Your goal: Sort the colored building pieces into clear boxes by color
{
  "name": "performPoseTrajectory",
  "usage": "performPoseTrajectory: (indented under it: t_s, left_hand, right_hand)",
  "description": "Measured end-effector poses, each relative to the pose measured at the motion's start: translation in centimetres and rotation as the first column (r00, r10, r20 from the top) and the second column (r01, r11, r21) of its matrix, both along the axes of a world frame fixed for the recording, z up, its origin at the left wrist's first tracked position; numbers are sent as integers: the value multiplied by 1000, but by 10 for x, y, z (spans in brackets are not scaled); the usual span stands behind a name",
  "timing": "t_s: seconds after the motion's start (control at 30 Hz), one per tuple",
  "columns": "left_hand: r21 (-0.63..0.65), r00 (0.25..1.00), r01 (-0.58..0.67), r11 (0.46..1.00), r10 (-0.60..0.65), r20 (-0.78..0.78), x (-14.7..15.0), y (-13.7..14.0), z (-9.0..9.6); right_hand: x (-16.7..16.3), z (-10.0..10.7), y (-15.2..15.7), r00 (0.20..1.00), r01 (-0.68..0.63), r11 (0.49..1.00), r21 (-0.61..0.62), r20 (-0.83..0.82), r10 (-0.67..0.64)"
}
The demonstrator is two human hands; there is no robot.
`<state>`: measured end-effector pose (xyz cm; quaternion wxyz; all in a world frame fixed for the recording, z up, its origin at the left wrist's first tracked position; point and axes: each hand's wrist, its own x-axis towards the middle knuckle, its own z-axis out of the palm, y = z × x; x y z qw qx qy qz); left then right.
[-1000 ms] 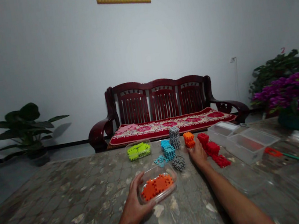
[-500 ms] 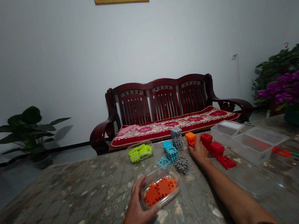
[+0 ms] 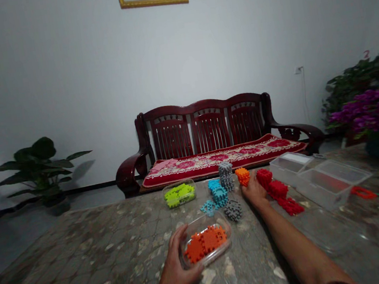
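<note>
My left hand (image 3: 178, 267) grips the left end of a clear plastic container (image 3: 222, 252), thumb at the near side. Flat orange toothed building pieces (image 3: 205, 242) lie inside it. Farther off, my right hand (image 3: 255, 192) is closed at a small stack of orange building pieces (image 3: 242, 176); its fingertips are partly hidden behind the hand. Left of that hand stand a tall grey stack (image 3: 226, 176), blue pieces (image 3: 219, 195) and a lower grey cluster (image 3: 233, 210). Red pieces (image 3: 278, 189) form a row just to its right.
A clear container with lime-green pieces (image 3: 180, 195) sits at the table's far side. Right are open clear boxes (image 3: 323, 189), orange-handled scissors or a similar tool (image 3: 363, 192), clear lids (image 3: 329, 230) and purple flowers (image 3: 378, 108). A wooden bench (image 3: 209, 130) stands beyond the table.
The view has shifted slightly, so everything sits a little farther right and lower. Both hands keep their places at the container and the orange stack.
</note>
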<state>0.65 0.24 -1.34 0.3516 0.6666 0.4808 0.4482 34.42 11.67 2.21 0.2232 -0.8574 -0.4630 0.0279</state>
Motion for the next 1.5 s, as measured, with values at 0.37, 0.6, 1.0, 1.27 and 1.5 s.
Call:
performPoseTrajectory:
  t_s: [0.37, 0.6, 1.0, 1.27, 1.5]
  left_hand:
    - [9, 1000, 3, 1000, -4, 25, 2, 1, -2]
    - [-6, 997, 68, 998, -67, 33, -2, 4, 0]
    - [-62, 994, 99, 993, -96, 50, -2, -3, 13]
    - [-67, 976, 202, 977, -195, 94, -3, -9, 15]
    - [-68, 971, 216, 974, -207, 117, 2, -16, 18]
  right_hand:
    - [-1, -5, -8, 1000, -12, 1000, -8, 18, 13]
    - [-6, -10, -31, 1000, -27, 1000, -1, 15, 27]
    - [-18, -25, -99, 995, -102, 992, 77, 10, 102]
    - [-21, -39, -143, 979, -206, 968, 144, 40, 202]
    - [-25, -33, -158, 969, -246, 959, 139, 39, 243]
